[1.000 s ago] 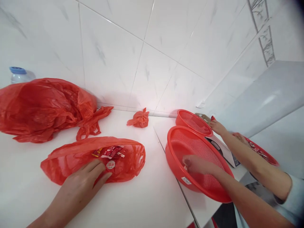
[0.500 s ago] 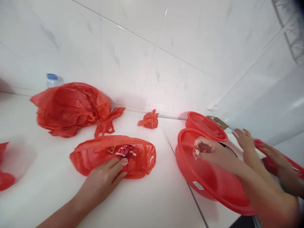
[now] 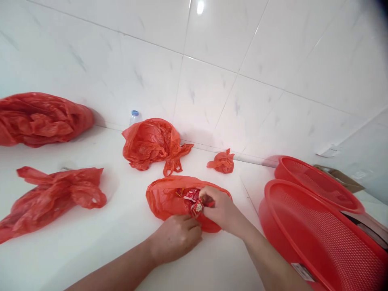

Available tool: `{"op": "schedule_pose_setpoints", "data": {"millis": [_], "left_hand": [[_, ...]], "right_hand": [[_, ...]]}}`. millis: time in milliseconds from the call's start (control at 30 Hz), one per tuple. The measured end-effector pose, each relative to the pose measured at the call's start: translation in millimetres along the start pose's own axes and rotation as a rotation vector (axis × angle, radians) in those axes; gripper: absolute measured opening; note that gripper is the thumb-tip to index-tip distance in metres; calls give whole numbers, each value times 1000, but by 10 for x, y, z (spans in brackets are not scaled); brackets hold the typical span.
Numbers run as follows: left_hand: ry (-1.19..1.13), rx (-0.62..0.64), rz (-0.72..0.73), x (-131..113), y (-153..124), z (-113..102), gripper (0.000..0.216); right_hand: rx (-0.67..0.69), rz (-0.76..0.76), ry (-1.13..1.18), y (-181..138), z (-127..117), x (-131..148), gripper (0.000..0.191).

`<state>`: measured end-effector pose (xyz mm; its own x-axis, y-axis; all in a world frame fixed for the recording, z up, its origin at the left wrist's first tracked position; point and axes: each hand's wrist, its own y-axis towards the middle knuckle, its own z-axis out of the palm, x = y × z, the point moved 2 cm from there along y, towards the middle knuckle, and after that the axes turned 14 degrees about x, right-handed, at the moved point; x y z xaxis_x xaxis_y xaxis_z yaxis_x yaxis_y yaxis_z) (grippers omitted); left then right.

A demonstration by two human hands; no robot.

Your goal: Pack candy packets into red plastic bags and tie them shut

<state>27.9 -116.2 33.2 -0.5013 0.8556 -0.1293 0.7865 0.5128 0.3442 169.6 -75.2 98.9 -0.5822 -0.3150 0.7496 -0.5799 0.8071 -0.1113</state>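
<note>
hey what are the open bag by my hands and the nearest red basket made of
The open bag: apparently thin, slightly shiny plastic film, being wrinkled and see-through. The nearest red basket: likely moulded plastic, smooth and fairly glossy, with a stiff rim and perforated wall.

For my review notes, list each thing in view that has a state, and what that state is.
Front bag: open, wrapped packets inside.
Right hand: pinching a red packet over that bag.
Left hand: curled at its near edge; grip unclear.
Bottle: blue cap on.
Small bag: gathered shut at the top.
Bag before the bottle: open, crumpled.
Lower-left bag: bunched; knot unclear.
Upper-left bag: crumpled.
Near basket: open-topped.
Far basket: open-topped.
</note>
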Motion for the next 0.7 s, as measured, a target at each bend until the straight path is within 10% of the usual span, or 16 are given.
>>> {"op": "schedule_pose_setpoints", "data": {"millis": [233,467,567,700], "left_hand": [[20,-156,-28,49,-160,-169,17],[164,-482,-598,605,-440,-408,47],[-66,-452,-820,811,-524,-415,61],[-550,-272,-992,903,-558,-388,76]], "right_hand": [[-209,-32,-149,367,-25,-165,42],[-490,37,-205,-248,-116,-452,27],[-611,174,-98,-513,-53,-715,49],[-452,323,342,-662,141,-979,63]]}}
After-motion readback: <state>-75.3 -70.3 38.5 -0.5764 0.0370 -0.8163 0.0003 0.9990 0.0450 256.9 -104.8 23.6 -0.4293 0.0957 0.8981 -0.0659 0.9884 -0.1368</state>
